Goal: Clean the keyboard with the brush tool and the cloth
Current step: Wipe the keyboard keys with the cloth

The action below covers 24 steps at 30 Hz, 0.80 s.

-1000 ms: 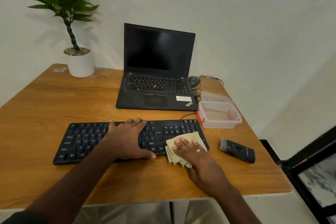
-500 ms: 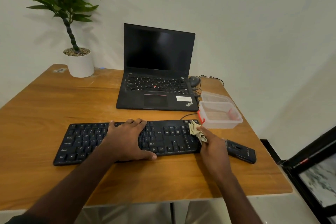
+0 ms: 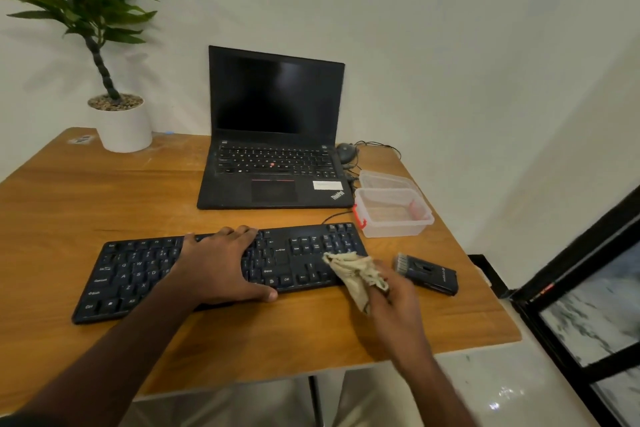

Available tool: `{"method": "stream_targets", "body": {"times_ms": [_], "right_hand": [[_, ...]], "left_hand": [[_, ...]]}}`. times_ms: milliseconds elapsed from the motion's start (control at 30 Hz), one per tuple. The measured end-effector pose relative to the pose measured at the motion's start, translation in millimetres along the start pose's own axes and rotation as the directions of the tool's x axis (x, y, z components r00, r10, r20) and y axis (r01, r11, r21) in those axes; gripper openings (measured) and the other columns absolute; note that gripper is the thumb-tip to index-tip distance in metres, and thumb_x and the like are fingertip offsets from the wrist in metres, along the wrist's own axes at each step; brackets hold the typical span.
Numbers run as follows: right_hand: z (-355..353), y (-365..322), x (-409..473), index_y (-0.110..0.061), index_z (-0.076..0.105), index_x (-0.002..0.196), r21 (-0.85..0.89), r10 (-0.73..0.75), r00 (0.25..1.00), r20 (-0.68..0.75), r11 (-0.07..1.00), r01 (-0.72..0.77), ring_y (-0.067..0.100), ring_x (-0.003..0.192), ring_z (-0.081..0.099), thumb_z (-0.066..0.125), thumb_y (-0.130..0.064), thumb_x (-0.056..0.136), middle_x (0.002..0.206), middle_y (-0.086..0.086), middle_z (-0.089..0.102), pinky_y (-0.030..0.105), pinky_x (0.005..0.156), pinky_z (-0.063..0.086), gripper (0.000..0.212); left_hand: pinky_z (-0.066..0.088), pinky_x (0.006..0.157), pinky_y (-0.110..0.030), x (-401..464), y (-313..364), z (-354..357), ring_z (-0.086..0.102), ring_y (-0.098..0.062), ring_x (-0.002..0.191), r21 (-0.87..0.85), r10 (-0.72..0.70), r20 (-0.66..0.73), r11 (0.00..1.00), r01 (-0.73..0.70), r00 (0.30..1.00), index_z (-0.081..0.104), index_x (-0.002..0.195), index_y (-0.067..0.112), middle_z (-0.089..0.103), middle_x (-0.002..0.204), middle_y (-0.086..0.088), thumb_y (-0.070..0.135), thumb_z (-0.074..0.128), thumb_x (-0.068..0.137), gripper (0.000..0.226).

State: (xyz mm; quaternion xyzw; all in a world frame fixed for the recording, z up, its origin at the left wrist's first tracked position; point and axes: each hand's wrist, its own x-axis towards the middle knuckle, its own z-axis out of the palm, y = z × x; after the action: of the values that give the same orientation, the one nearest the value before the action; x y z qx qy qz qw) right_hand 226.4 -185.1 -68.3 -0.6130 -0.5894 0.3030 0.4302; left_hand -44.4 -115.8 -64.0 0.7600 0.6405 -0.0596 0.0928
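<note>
Bunching the beige cloth (image 3: 356,274) in a closed grip, the right hand (image 3: 394,295) is placed at the right end of the black keyboard (image 3: 138,274). The left hand (image 3: 218,263) is laid flat, fingers apart, on its middle. The brush tool (image 3: 426,274) is seen just right, on the wooden surface (image 3: 104,198); farther back, a laptop (image 3: 273,135).

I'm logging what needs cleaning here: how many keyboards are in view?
2. The separate black keyboard lies at the near side of the table, under the left hand. The other is built into the open laptop behind it. None seem hidden.
</note>
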Motion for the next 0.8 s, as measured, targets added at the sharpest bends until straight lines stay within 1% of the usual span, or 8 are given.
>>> {"method": "stream_targets", "body": {"times_ms": [100,300,400,467,600,667,733,800], "right_hand": [[-44.5,14.0,2.0,-0.046,0.061,0.112,0.025,-0.011,0.986,-0.168,1.0,0.016,-0.01,0.101,0.058,0.059,-0.011,0.099,0.107,-0.026,0.061,0.019,0.086,0.049,0.037],[-113.0,45.6,3.4,-0.023,0.072,0.112,-0.407,-0.294,0.877,-0.38,0.904,0.127,-0.008,0.095,0.054,0.054,-0.001,0.088,0.103,-0.004,0.065,0.013,0.085,0.045,0.037],[-95.0,49.3,-6.5,-0.021,0.074,0.106,-0.495,-0.338,0.915,-0.221,0.847,0.193,0.002,0.095,0.055,0.059,-0.013,0.085,0.105,-0.012,0.064,0.024,0.084,0.046,0.027],[-71.4,52.1,-16.2,-0.025,0.074,0.108,-0.577,-0.206,0.978,-0.018,0.801,0.158,0.006,0.098,0.058,0.074,-0.013,0.082,0.106,-0.013,0.068,0.025,0.09,0.048,0.028],[-66.1,46.5,-16.7,-0.025,0.074,0.113,-0.506,-0.066,0.998,0.018,0.86,0.066,0.002,0.095,0.063,0.077,-0.019,0.079,0.11,-0.009,0.074,0.002,0.079,0.039,0.035],[-76.0,37.9,-16.0,-0.029,0.071,0.117,-0.492,-0.02,0.996,0.086,0.868,0.059,-0.002,0.094,0.06,0.077,-0.028,0.081,0.112,-0.014,0.072,0.002,0.079,0.042,0.036],[-87.1,29.8,-18.9,-0.034,0.069,0.115,-0.476,0.03,0.995,0.099,0.879,0.02,-0.002,0.096,0.06,0.079,-0.038,0.081,0.11,-0.018,0.068,0.012,0.083,0.047,0.035],[-85.3,27.9,-13.8,-0.036,0.068,0.112,-0.434,0.039,0.999,-0.004,0.9,-0.037,-0.002,0.096,0.06,0.079,-0.045,0.081,0.105,-0.018,0.066,0.019,0.08,0.048,0.034]], "left_hand": [[0.018,0.117,-0.06,0.5,-1.2,0.8,0.027,-0.019,0.146,0.002,0.003,-0.007,1.0,-0.003,1.0,0.003,0.157,0.031,0.015,0.165,0.007,0.106,0.035,0.046,0.138],[0.029,0.112,-0.053,4.7,1.2,-5.0,0.037,-0.021,0.139,0.051,-0.01,0.013,0.999,0.009,1.0,0.007,0.157,0.032,0.026,0.161,0.004,0.109,0.033,0.039,0.143],[0.032,0.11,-0.052,7.6,1.4,-6.0,0.041,-0.022,0.137,0.046,-0.011,0.023,0.999,0.01,1.0,0.008,0.157,0.032,0.031,0.159,0.002,0.109,0.032,0.036,0.145],[0.032,0.111,-0.052,7.0,1.4,-4.5,0.041,-0.022,0.137,0.045,-0.008,0.023,0.999,0.007,1.0,0.007,0.157,0.033,0.03,0.159,0.003,0.11,0.028,0.034,0.147],[0.02,0.118,-0.057,5.3,-1.8,0.7,0.031,-0.019,0.144,0.024,-0.008,0.006,1.0,0.008,1.0,0.002,0.157,0.032,0.017,0.164,0.004,0.109,0.028,0.04,0.143],[0.01,0.119,-0.059,-0.4,-2.9,2.7,0.019,-0.016,0.149,0.011,-0.001,-0.04,1.0,0.002,0.999,0.002,0.157,0.031,0.007,0.166,0.006,0.108,0.028,0.046,0.137],[0.01,0.119,-0.057,-7.3,4.9,8.1,0.026,-0.017,0.148,-0.035,0.009,-0.202,0.999,-0.016,0.979,0.015,0.156,0.029,0.019,0.164,0.003,0.103,0.032,0.057,0.125],[0.037,0.107,-0.054,-19.2,-3.5,5.4,0.057,-0.028,0.124,-0.164,-0.064,-0.397,0.986,-0.002,0.915,0.042,0.146,0.023,0.055,0.143,-0.008,0.093,0.045,0.067,0.106]]}}
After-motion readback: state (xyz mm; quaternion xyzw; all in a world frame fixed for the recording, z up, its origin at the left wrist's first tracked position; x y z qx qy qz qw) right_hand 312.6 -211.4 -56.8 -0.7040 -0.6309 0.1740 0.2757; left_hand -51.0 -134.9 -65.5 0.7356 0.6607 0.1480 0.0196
